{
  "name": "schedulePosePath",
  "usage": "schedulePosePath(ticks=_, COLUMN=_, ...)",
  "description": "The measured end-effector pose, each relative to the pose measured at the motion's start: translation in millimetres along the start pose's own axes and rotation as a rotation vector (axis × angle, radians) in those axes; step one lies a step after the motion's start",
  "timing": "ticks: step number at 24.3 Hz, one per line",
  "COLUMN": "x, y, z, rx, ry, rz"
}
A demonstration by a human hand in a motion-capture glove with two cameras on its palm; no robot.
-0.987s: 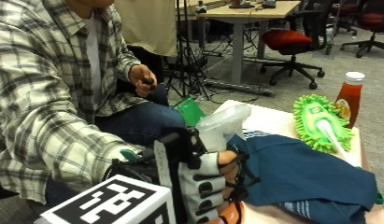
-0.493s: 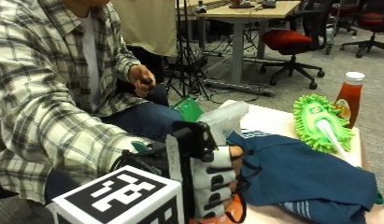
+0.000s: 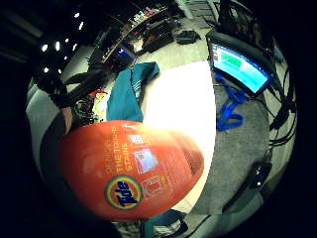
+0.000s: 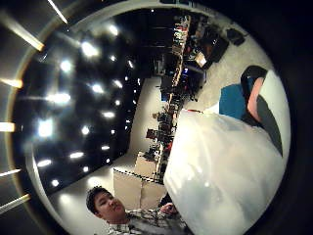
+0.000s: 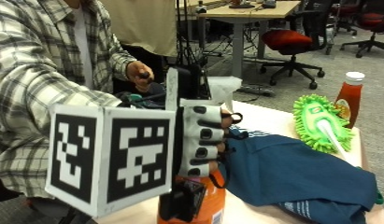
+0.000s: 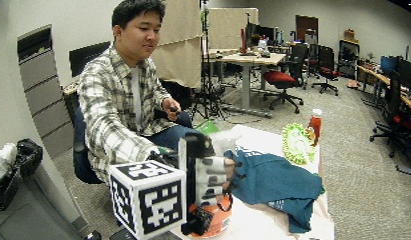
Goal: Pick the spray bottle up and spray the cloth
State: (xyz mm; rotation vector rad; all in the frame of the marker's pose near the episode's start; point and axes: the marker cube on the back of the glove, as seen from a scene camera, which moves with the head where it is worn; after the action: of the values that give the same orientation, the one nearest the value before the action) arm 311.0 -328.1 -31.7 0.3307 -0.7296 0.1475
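Grip (image 5: 204, 140) wraps orange spray bottle (image 5: 211, 205).

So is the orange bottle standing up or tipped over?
Standing up. The bottle sits base-down on the table beside the cloth, with the right hand curled around its upper part.

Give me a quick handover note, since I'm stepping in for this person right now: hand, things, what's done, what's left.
Right hand: fingers curled round the spray bottle, an orange bottle with a white top, at the near edge of the table.
Cloth: the dark teal cloth lies crumpled on the table right beside the bottle.
Done: bottle gripped. Whether it is off the table yet cannot be told.
Left: aim the nozzle at the cloth and spray.
Also there: a green duster and a ketchup bottle at the far end of the table.
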Motion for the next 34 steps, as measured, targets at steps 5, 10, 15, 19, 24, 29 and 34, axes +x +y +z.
schedulePosePath(ticks=5, x=-32, y=4, z=6, rx=-0.053, ry=0.143, rz=-0.03)
schedulePosePath(ticks=10, x=-54, y=6, z=17, rx=-0.093, ry=0.25, rz=-0.035)
schedulePosePath(ticks=15, x=-73, y=12, z=34, rx=-0.136, ry=0.375, rz=-0.035)
schedulePosePath(ticks=19, x=-88, y=14, z=51, rx=-0.192, ry=0.511, rz=-0.059)
schedulePosePath(ticks=24, x=-97, y=15, z=74, rx=-0.254, ry=0.662, rz=-0.085)
schedulePosePath(ticks=29, x=-101, y=20, z=104, rx=-0.32, ry=0.846, rz=-0.097)
schedulePosePath(ticks=34, x=-91, y=24, z=121, rx=-0.38, ry=1.01, rz=-0.092)
